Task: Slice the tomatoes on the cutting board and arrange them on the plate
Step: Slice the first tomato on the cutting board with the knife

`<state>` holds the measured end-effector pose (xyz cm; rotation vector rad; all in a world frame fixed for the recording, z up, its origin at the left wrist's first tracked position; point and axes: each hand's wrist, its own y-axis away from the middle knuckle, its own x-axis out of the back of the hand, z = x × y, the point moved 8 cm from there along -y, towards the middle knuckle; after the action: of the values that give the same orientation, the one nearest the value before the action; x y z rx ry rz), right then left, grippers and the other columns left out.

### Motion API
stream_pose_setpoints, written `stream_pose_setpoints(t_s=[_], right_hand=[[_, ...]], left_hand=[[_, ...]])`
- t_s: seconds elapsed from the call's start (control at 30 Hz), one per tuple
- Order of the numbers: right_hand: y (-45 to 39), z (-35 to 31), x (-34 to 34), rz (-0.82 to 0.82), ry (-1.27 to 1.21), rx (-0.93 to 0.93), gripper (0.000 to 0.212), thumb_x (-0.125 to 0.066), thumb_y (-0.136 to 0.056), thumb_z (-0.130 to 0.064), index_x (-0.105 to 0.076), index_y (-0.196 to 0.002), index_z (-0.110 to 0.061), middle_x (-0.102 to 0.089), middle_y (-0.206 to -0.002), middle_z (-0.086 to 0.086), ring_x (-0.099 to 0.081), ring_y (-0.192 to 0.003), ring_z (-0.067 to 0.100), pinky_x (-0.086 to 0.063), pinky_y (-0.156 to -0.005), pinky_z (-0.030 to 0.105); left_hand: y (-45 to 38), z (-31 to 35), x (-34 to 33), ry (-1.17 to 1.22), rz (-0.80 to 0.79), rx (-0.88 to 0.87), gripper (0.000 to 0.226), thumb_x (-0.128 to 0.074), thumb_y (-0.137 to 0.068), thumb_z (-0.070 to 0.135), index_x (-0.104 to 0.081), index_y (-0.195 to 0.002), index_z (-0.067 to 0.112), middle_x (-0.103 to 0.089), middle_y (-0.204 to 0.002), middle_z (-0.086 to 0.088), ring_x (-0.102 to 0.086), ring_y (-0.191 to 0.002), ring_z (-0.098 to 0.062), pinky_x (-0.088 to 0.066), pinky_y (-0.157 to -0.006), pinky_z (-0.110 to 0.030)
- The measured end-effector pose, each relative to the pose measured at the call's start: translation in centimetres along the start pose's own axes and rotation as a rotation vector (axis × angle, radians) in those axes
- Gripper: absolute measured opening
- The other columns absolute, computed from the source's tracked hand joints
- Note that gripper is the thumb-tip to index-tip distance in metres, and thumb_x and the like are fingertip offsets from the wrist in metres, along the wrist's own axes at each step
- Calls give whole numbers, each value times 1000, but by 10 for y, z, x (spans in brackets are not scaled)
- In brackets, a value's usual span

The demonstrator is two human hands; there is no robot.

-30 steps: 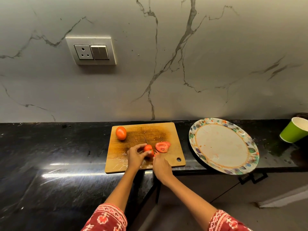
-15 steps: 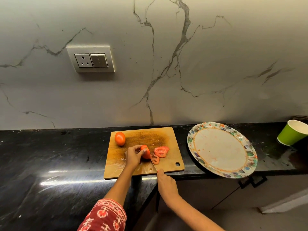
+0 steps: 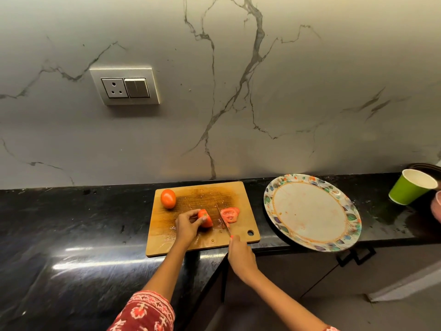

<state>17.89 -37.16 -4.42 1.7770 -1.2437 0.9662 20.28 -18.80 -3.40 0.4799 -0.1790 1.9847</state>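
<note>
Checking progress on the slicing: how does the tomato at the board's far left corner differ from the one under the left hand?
The far tomato is whole; the near tomato is partly cut. The far one lies untouched; the left hand grips the near one beside the knife. Both are orange-red, on the cutting board.

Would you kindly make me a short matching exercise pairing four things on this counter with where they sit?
Things:
1. whole tomato
2. cut slices
3. plate
4. green cup

Places:
A. far right of the counter
B. far left corner of the cutting board
C. right of the board, overhanging the counter edge
D. on the board, right of the knife

Pairs: 1-B, 2-D, 3-C, 4-A
</note>
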Motion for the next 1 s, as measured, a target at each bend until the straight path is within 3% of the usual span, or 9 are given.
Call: stream_pose_setpoints(t_s=[0.1,0.23,0.4,0.5,0.7,0.83,0.93,1.0], right_hand=[[-11,-6,16,11,-141,37,27,-25,-102,-19,-48,-96,-5,-49,-76,6,-59,-83,33,-35,-61,34],[-15,-17,23,-62,-170,66,22,-26,-101,-11,-41,-86,-9,-49,-69,5,-56,-78,29,-29,-60,29],[-2,-28,27,-44,-166,102,29,-26,-102,-19,-50,-101,-2,-63,-94,22,-60,-88,36,-29,-56,30],[-2,-27,21,-44,-154,71,36,-24,-103,-23,-49,-111,0,-63,-100,22,-61,-93,38,-33,-63,31],[-4,-26,19,-55,-143,37,34,-25,-103,-23,-49,-110,0,-63,-103,22,-60,-95,37,-34,-65,32],[-1,-31,24,-25,-108,58,35,-24,-103,-23,-46,-118,0,-62,-104,22,-60,-97,37,-33,-65,33],[-2,-30,26,-14,-76,58,35,-24,-103,-25,-45,-119,-3,-62,-105,21,-60,-98,37,-39,-68,36],[-5,-28,28,-27,-78,46,34,-25,-103,-25,-48,-115,-2,-62,-106,21,-60,-98,36,-36,-66,34]], left_hand=[[1,5,-6,-52,-40,-4,44,-69,-80,11,-57,-121,1,-58,-126,-13,-50,-122,-24,-38,-102,-33],[1,5,-15,-121,-125,-15,47,-65,-84,13,-51,-127,0,-50,-135,-12,-45,-127,-25,-35,-108,-38],[4,7,-17,-116,-135,2,47,-65,-84,14,-51,-127,0,-53,-132,-15,-54,-117,-31,-46,-95,-49],[6,8,-17,-107,-100,-1,46,-66,-84,15,-52,-126,0,-53,-132,-14,-55,-116,-26,-48,-92,-45],[3,7,-20,-126,-140,32,47,-61,-87,11,-47,-130,-3,-48,-137,-15,-53,-116,-29,-51,-83,-35],[3,8,-22,-193,-188,5,55,-65,-84,13,-43,-132,-3,-46,-138,-14,-49,-122,-28,-42,-100,-35],[3,9,-22,-203,-188,-18,62,-70,-81,16,-43,-134,0,-49,-135,-16,-49,-121,-26,-40,-100,-31],[4,9,-22,-170,-181,-24,64,-71,-80,18,-43,-134,2,-50,-134,-13,-52,-118,-25,-42,-100,-33]])
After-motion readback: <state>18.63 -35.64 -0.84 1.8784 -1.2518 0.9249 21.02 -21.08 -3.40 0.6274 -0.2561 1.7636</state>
